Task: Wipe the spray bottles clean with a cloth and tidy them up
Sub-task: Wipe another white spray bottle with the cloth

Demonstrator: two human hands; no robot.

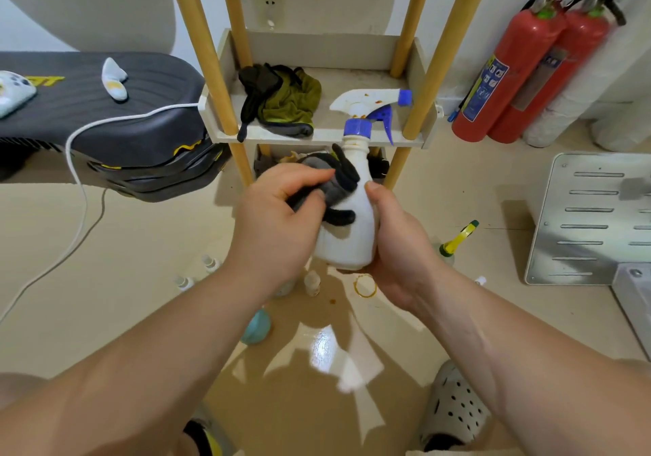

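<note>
Floor: small bottles low in the centre, a yellow-capped bottle to the right, likely awaiting their turn
Right hand: curled round the white spray bottle from below, steadying it upright at frame centre
Left hand: clutches a dark grey cloth, pressing it on the bottle's shoulder to rub
Shelf: upper centre, holds a crumpled green rag; lower tier's contents unclear
</note>
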